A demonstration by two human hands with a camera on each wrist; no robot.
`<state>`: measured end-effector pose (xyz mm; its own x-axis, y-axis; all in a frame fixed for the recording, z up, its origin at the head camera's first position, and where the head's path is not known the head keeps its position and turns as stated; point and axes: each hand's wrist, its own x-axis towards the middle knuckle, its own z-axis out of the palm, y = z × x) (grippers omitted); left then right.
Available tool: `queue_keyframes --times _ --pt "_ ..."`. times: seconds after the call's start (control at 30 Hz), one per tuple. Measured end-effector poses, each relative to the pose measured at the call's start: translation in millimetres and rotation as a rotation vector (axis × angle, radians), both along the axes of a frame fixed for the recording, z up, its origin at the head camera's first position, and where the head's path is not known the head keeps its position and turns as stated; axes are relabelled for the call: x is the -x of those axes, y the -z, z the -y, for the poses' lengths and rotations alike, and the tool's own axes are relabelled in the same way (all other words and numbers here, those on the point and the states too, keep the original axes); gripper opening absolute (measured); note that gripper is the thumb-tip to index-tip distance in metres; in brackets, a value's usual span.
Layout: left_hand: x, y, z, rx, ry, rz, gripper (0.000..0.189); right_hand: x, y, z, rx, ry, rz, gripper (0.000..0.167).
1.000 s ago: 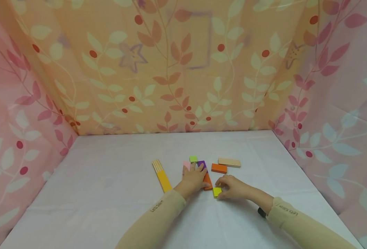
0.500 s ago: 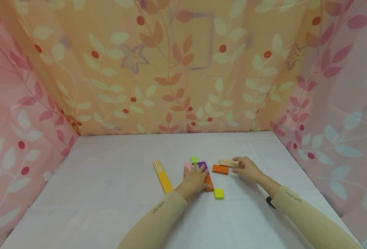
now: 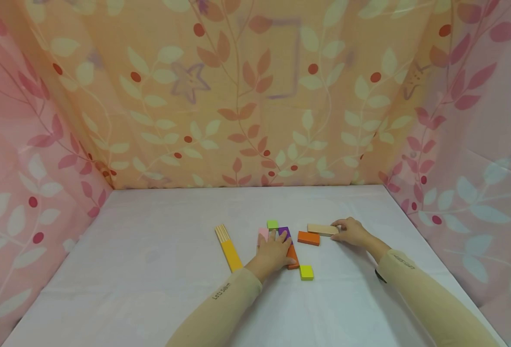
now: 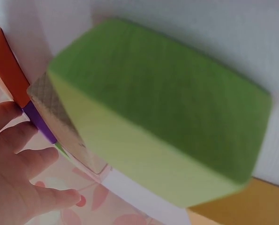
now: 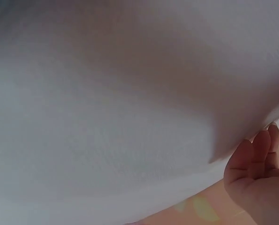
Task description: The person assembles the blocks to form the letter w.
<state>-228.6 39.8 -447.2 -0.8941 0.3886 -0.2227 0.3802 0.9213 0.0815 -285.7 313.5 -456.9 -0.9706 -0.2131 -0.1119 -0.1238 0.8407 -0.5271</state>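
Observation:
In the head view my left hand [image 3: 271, 253] lies with spread fingers over a group of flat blocks. Around its fingers show a pink block [image 3: 262, 233], a purple block [image 3: 284, 232] and an orange block [image 3: 294, 259]; a light green block [image 3: 272, 224] lies just beyond. The left wrist view has a large green block [image 4: 162, 103] close up, with a plain wooden block [image 4: 59, 117] behind it. My right hand [image 3: 354, 233] pinches the right end of a long plain wooden block [image 3: 321, 230] between thumb and fingers. The right wrist view leaves that block out.
A second orange block [image 3: 308, 238] lies just in front of the long wooden block. Nearer stands a yellow block [image 3: 307, 272]. Left of the left hand is a yellow strip with pale stripes [image 3: 230, 253] at its far end. Patterned curtains [image 3: 255, 120] enclose the white table [image 3: 151, 289].
My right hand has left the yellow block, moved away from me and to the right, and taken the long wooden block's end. My left hand stays on the group of blocks.

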Motion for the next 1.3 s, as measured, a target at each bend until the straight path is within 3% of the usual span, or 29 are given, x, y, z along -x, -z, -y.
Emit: queue_keyframes --times 0.17,0.4,0.57,0.63,0.8,0.9,1.3 --pt "-1.1 -1.7 0.3 0.0 0.001 0.007 0.07 0.3 -3.7 -3.5 0.078 0.017 0.013 0.042" --pt "-0.7 -0.5 -0.3 0.023 0.009 -0.02 0.071 -10.7 -20.6 -7.7 0.409 0.132 0.12 0.05" --pt "1.5 1.7 -0.8 0.009 0.006 -0.011 0.07 -17.7 -26.9 -16.0 0.645 0.09 0.176 0.055" --pt "1.9 2.1 -1.1 0.0 0.001 -0.002 0.07 -20.8 -28.1 -16.9 0.693 0.063 0.222 0.055" --pt "1.0 1.4 -1.3 0.007 0.002 -0.005 0.069 -28.6 -23.8 -10.0 0.621 0.001 0.388 0.049" --pt "0.8 1.1 -0.9 0.015 0.004 -0.005 0.069 -29.0 -16.8 -2.4 0.562 0.019 0.445 0.043" --pt "1.3 1.6 -0.9 0.02 0.013 -0.011 0.069 -0.1 -12.2 15.7 0.594 0.138 0.36 0.048"
